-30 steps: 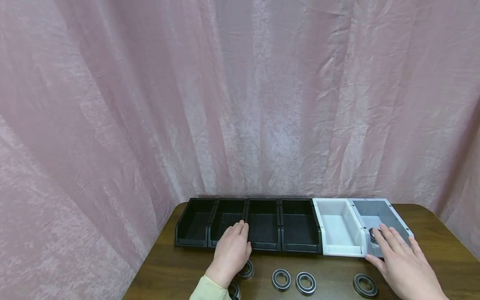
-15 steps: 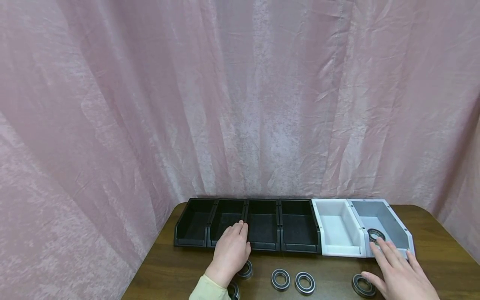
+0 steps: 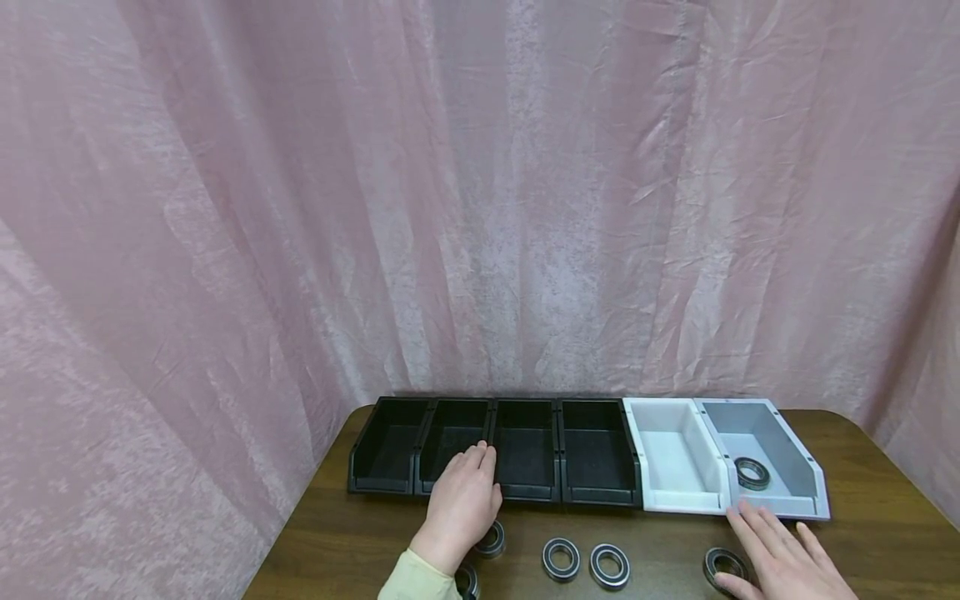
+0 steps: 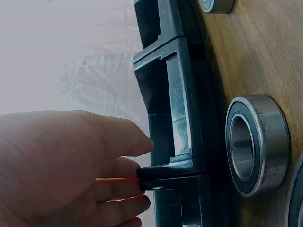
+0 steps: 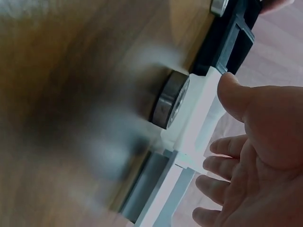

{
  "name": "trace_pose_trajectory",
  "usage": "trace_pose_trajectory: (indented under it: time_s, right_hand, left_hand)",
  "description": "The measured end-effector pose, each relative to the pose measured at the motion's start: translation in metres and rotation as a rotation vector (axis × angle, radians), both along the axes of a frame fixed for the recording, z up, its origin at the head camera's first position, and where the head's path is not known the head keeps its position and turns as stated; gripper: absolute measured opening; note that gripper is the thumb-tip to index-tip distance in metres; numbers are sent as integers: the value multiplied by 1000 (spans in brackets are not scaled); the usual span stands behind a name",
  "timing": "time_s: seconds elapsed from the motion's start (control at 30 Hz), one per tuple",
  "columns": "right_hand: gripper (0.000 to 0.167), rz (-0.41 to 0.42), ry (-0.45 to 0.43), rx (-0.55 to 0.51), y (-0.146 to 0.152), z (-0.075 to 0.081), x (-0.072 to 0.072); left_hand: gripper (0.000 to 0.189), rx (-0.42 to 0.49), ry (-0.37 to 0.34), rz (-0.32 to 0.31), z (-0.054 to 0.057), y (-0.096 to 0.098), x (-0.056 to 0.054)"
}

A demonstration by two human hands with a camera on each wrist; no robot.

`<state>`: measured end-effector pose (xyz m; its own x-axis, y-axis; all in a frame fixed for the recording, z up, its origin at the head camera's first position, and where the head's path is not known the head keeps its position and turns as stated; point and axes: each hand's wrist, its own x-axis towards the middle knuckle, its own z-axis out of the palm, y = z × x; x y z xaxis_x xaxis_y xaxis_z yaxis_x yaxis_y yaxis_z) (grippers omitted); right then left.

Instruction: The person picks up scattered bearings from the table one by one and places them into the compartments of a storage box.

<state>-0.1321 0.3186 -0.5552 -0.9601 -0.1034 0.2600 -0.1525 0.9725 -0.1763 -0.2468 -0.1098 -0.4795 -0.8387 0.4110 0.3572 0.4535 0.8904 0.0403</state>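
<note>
My left hand (image 3: 461,504) lies over the front of the black bins, straight fingers at the divider between two of them. In the left wrist view, its fingertips are right at the plastic edge with nothing held. A ball bearing (image 4: 272,146) stands on the wood beside that bin. My right hand (image 3: 783,554) is spread in front of the grey bin (image 3: 787,467), fingers loose, thumb overlapping another bearing (image 3: 708,568) on the table. From the right wrist, the palm and fingers show apart from a bearing (image 5: 163,106). Inside the grey bin a bearing (image 3: 753,486) lies flat.
Several black bins (image 3: 528,450), a white bin (image 3: 678,454) and the grey one form a row along the back of the wooden table (image 3: 330,550). Two bearings lie mid-table, one (image 3: 547,560) left of the other (image 3: 596,568). A pink curtain (image 3: 480,208) hangs behind.
My right hand has drawn back from the grey bin toward the front, leaving the bearing inside in full view. It now overlaps the table bearing. My left hand has not moved.
</note>
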Motion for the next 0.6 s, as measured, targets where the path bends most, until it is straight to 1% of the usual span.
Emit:
trace_pose_trajectory:
  time_s: [0.07, 0.13, 0.17, 0.23, 0.4, 0.53, 0.6]
  right_hand:
    - [102, -16, -120, -1, -1, 0, -3]
    - [108, -30, -214, 14, -1, -1, -6]
    - [110, -35, -249, 17, -1, -2, -7]
    - [111, -39, -286, 25, -2, -4, -7]
    - [108, -52, -286, 52, -3, -10, -6]
    - [103, -49, -232, 66, -2, -17, -3]
    - [104, -41, -251, 65, 0, -19, -4]
  left_hand:
    - [54, -1, -3, 2, 1, 0, 0]
    - [54, -1, -4, 3, 1, 0, 0]
    - [53, -1, -5, 3, 1, 0, 0]
    - [53, -2, -7, 3, 1, 0, 0]
    - [53, 1, -7, -6, 1, -1, 0]
    - [53, 2, -9, -10, 1, -1, 0]
    - [53, 3, -10, -11, 1, -1, 0]
